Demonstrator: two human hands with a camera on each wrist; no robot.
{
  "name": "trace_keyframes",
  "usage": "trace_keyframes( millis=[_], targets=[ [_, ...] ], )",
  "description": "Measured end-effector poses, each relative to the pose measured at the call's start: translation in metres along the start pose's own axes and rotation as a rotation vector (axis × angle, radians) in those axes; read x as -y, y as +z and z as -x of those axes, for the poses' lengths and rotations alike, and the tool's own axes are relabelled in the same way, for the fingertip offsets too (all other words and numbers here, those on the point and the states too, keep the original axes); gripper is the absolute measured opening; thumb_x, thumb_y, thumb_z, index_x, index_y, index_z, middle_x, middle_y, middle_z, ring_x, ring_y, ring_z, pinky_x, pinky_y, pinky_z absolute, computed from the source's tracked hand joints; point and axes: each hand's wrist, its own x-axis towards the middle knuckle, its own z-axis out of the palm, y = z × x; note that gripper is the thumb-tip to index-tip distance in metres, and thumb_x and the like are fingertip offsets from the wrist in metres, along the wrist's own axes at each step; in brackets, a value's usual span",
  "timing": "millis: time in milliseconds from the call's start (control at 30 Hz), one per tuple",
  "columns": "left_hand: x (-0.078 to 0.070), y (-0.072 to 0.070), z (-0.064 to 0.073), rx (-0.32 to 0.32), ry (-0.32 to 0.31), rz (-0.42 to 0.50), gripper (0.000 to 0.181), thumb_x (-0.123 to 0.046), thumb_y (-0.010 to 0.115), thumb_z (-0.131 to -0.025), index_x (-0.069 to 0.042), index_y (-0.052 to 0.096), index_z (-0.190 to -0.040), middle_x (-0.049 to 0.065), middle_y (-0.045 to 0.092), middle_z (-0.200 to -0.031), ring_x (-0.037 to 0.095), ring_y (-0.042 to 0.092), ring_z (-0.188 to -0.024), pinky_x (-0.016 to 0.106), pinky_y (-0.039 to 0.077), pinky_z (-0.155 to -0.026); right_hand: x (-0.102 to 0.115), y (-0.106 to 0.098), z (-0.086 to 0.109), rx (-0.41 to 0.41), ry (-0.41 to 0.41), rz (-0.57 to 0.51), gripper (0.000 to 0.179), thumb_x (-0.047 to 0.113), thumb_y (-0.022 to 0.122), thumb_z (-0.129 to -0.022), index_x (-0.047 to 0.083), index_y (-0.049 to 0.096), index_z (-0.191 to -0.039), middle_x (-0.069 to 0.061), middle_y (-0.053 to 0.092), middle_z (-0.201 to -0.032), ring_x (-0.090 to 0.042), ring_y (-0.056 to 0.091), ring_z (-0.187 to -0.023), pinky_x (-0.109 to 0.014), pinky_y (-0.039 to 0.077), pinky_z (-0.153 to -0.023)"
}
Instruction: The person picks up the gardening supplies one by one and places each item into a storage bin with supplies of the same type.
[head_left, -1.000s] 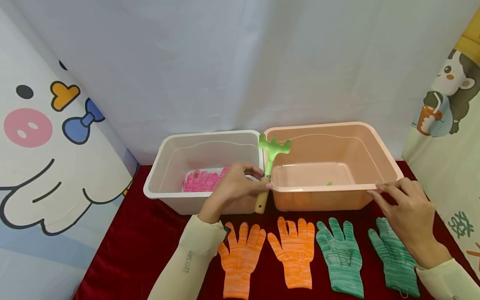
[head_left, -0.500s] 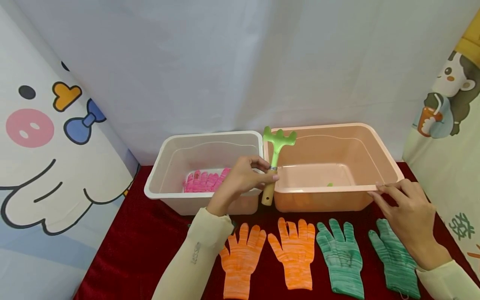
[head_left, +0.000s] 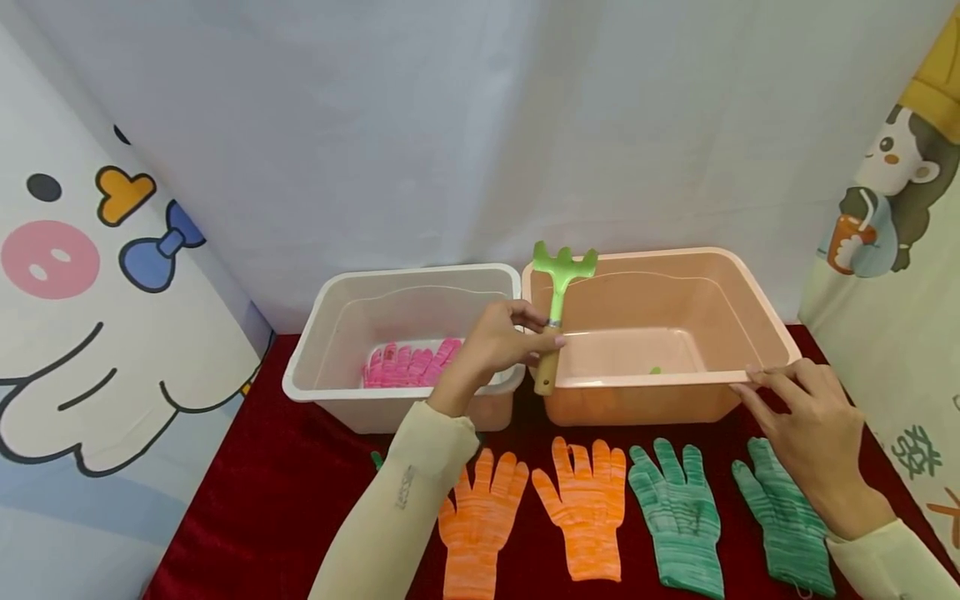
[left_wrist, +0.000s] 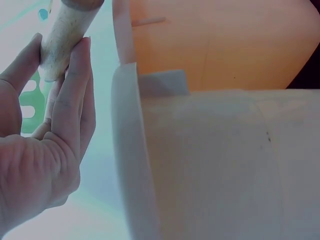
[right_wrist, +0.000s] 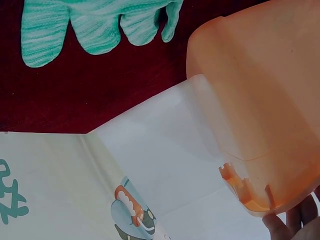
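My left hand (head_left: pixel 498 346) pinches the wooden handle of a small hand rake (head_left: pixel 562 271) with a green pronged head. The rake is raised over the left end of the peach plastic bin (head_left: pixel 637 404), prongs pointing away from me. In the left wrist view, thumb and fingers press on both sides of the handle (left_wrist: pixel 62 47). My right hand (head_left: pixel 813 433) pinches the bin's front rim near its right corner; the right wrist view shows those fingers (right_wrist: pixel 295 220) at the rim. A small green bit (head_left: pixel 656 370) shows inside the bin, too little to identify.
A white bin (head_left: pixel 375 410) with pink gloves (head_left: pixel 408 365) inside stands left, beside the peach one. Orange gloves (head_left: pixel 588 508) and green gloves (head_left: pixel 678 508) lie in front on the red cloth (head_left: pixel 247 492). Another green item (head_left: pixel 377 459) is mostly behind my left sleeve. Fabric walls enclose the back and sides.
My left hand has carried the rake to the right and up, from between the two bins to over the peach bin's left end. My right hand stays on the rim.
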Motion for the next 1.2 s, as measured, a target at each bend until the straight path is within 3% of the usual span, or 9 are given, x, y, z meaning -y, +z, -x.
trace_keyframes(
  millis=[267, 500, 867, 1200],
  targets=[
    [-0.001, 0.005, -0.009, -0.016, 0.021, 0.010, 0.035, -0.020, 0.078, -0.076, -0.001, 0.060, -0.100, 0.012, 0.059, -0.098, 0.030, 0.062, -0.061, 0.047, 0.053, -0.054, -0.001, 0.001, -0.001, -0.009, -0.002, -0.003, 0.065, 0.064, 0.048, -0.085, 0.003, 0.072, -0.081, -0.014, 0.058, -0.077, -0.037, 0.051, -0.071, -0.058, 0.046, -0.059],
    [-0.004, 0.009, -0.015, -0.081, 0.039, -0.040, 0.032, -0.020, 0.079, -0.074, -0.003, 0.063, -0.095, 0.008, 0.062, -0.093, 0.021, 0.063, -0.077, 0.031, 0.054, -0.064, -0.001, 0.002, 0.000, -0.014, -0.005, -0.006, 0.065, 0.063, 0.049, -0.085, 0.003, 0.071, -0.080, -0.014, 0.058, -0.077, -0.037, 0.051, -0.071, -0.057, 0.046, -0.059],
    [-0.008, 0.019, -0.027, -0.112, 0.005, 0.075, 0.030, -0.014, 0.079, -0.075, 0.001, 0.063, -0.095, 0.011, 0.064, -0.088, 0.023, 0.067, -0.071, 0.033, 0.055, -0.062, -0.001, 0.001, 0.001, -0.012, -0.001, 0.001, 0.064, 0.063, 0.049, -0.084, 0.004, 0.072, -0.082, -0.014, 0.058, -0.077, -0.037, 0.051, -0.070, -0.057, 0.046, -0.057],
    [-0.010, 0.026, -0.035, -0.152, 0.017, 0.031, 0.032, -0.015, 0.080, -0.073, 0.001, 0.064, -0.095, 0.008, 0.065, -0.084, 0.020, 0.065, -0.071, 0.031, 0.055, -0.059, -0.002, 0.002, 0.001, -0.022, 0.004, -0.005, 0.064, 0.064, 0.049, -0.084, 0.004, 0.072, -0.081, -0.013, 0.058, -0.076, -0.036, 0.051, -0.071, -0.057, 0.046, -0.057]
  ],
)
